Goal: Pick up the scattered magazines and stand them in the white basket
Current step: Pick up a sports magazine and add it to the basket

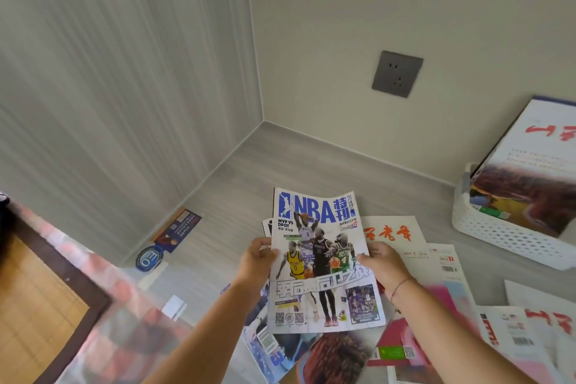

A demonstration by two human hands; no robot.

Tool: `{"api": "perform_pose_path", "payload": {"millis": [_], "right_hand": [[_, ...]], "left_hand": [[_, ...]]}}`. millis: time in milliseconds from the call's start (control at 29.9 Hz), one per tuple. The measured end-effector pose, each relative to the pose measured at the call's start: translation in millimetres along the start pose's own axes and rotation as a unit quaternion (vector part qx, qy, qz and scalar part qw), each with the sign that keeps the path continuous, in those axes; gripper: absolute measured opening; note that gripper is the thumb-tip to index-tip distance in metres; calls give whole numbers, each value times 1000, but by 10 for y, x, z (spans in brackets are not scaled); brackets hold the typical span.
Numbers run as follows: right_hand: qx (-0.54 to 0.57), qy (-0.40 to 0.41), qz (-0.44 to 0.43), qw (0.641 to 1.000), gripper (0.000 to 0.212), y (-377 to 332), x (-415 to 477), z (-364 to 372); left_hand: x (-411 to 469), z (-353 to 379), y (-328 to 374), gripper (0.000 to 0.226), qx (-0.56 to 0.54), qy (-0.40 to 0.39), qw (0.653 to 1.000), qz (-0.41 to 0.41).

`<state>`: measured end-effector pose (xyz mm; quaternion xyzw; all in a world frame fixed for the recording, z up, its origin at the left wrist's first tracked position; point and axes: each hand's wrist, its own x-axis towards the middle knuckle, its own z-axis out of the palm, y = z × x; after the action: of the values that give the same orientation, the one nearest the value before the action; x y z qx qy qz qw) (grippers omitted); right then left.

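Here the person held a glossy basketball magazine with a blue and white NBA masthead (321, 262) up off the pale grey wood-grain floor (280, 162), one hand at each long edge. The left hand (257, 262) pinched the left margin with its fingers closed over the cover, and the right hand (381, 265), a thin red string at its wrist, gripped the right margin the same way. At least one more magazine seemed to lie behind it, a dark corner showing at the upper left, though how many were in the grip could not be told.

The white perforated plastic basket (498, 234) stood well off to the right by the wall, already carrying a large white magazine with red brush lettering and an autumn landscape (530, 171), which leaned back in it. Other magazines lay scattered on the floor below and to the right, among them a white one with red characters (392, 234) just beside the right hand.

To do this step well, I judged the stack should first be squared by tapping its lower edge, since the paper looked thin and creased and would likely buckle. It should then be carried across upright and slid spine-down in front of the leaning magazine, supported until it rested against it.
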<state>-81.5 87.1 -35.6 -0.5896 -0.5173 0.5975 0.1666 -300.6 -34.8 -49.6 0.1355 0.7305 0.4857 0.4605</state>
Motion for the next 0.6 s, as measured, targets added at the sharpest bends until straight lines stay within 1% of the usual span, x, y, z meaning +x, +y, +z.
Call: {"api": "perform_pose_path", "payload": {"millis": [100,134,200,301,401,535,601], "right_hand": [[-5,1,-24,1000,33,35,-31,-246],[-2,3,-31,1000,33,40,-44,-350],[16,21,-43,999,28,28,-74,-572],[54,73,-57,994,18,-26,-132,-933],[80,125,-74,986,17,-65,-200,-1336],[93,201,-101,970,15,-105,-267,-1964],[94,225,-116,963,16,-148,-286,-2309]], "left_hand": [[15,139,163,12,12,-10,999,28],[12,214,227,11,8,-18,999,34],[-10,404,357,13,-7,-32,998,47],[-38,778,548,17,10,-51,995,81],[-71,1234,729,18,15,-83,992,91],[-161,1887,990,25,6,-127,985,113],[-209,2212,1144,22,-2,-148,981,127]]}}
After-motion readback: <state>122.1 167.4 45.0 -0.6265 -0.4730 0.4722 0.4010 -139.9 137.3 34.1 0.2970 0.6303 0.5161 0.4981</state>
